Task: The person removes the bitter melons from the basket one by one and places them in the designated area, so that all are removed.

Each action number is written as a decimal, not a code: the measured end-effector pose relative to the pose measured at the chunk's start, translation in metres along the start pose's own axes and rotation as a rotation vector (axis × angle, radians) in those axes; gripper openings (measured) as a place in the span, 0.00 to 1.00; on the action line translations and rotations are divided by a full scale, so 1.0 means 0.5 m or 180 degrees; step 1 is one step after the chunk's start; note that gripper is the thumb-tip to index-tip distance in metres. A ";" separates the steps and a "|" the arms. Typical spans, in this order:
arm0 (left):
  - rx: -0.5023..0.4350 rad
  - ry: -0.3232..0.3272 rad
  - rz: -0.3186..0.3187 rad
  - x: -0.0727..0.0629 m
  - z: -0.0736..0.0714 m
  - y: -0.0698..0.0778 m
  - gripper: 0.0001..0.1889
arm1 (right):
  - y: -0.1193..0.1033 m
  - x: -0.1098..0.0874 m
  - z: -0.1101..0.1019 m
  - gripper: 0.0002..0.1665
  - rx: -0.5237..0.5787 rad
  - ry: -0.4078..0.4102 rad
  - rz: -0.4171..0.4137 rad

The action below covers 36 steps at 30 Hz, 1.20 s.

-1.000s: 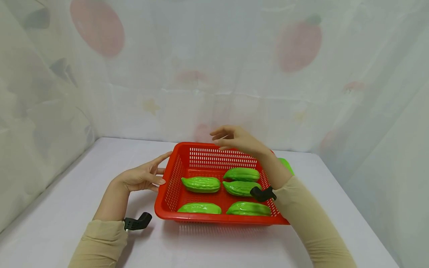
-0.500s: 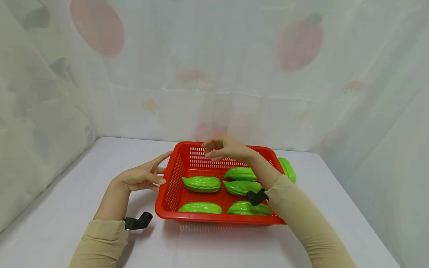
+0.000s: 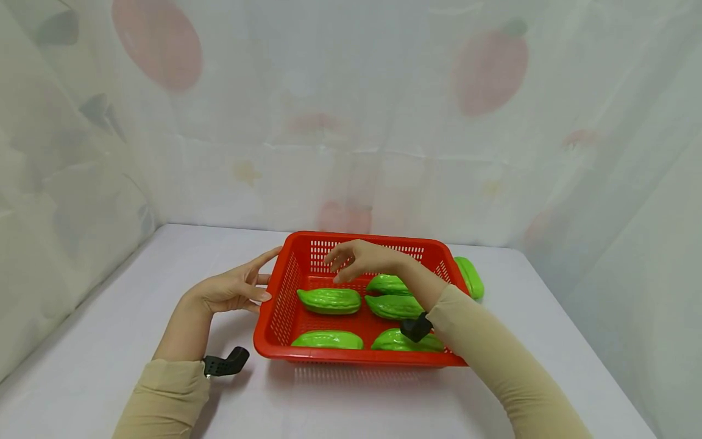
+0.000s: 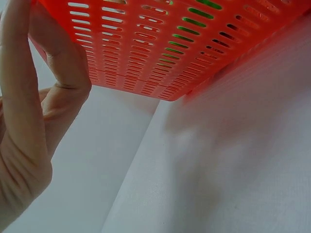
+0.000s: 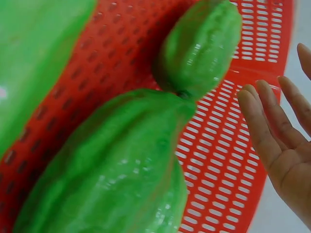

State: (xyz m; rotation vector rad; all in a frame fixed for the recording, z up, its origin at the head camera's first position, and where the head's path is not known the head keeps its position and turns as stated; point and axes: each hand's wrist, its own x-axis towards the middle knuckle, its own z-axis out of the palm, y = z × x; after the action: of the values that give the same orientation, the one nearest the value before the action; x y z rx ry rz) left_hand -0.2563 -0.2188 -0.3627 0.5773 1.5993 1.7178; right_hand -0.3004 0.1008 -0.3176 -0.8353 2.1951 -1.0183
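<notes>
My left hand (image 3: 233,290) grips the left rim of a red plastic basket (image 3: 364,357), thumb on the rim and fingers against its outside; the left wrist view shows those fingers (image 4: 63,58) bent at the slotted wall. Over the basket's back half hangs my right hand (image 3: 363,257), fingers relaxed and apart, holding nothing. Below it lies a shiny green bitter gourd (image 3: 329,301). More bitter gourds lie at the front left (image 3: 327,340), front right (image 3: 395,340) and right middle (image 3: 390,306), with another (image 3: 386,284) behind, partly hidden by my right arm.
Outside the basket's right wall, another bitter gourd (image 3: 470,278) lies on the white-covered table (image 3: 181,256). A pale curtain (image 3: 263,122) with fruit prints hangs behind, and similar cloth (image 3: 60,201) stands along the sides.
My right hand has come down and to the left, from above the back rim to over the basket's inside. The left hand and the basket have stayed put.
</notes>
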 end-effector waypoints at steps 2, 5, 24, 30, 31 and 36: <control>0.0011 0.0019 -0.0009 -0.001 0.000 0.001 0.54 | 0.003 0.003 0.003 0.32 -0.0037 -0.0072 -0.0006; 0.0017 0.0023 -0.0011 -0.002 0.001 0.001 0.54 | 0.007 0.005 0.007 0.32 -0.0133 -0.0162 0.0003; 0.0024 0.0032 -0.0008 0.002 0.003 -0.001 0.54 | 0.024 0.000 0.018 0.34 -0.0699 -0.0339 0.0297; 0.0000 0.0005 0.0008 0.003 0.003 -0.003 0.54 | 0.026 -0.003 0.023 0.37 -0.0713 -0.0354 0.0385; -0.0004 0.0002 0.0009 0.004 0.003 -0.003 0.54 | 0.026 -0.003 0.023 0.37 -0.0725 -0.0348 0.0393; -0.0005 -0.0009 0.0010 0.003 0.003 -0.002 0.54 | 0.028 -0.002 0.025 0.37 -0.0801 -0.0353 0.0425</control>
State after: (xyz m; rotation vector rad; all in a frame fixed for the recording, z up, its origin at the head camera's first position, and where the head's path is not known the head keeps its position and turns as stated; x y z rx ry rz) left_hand -0.2560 -0.2165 -0.3638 0.5815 1.5957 1.7197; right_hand -0.2951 0.1030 -0.3355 -0.8203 2.2780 -0.6254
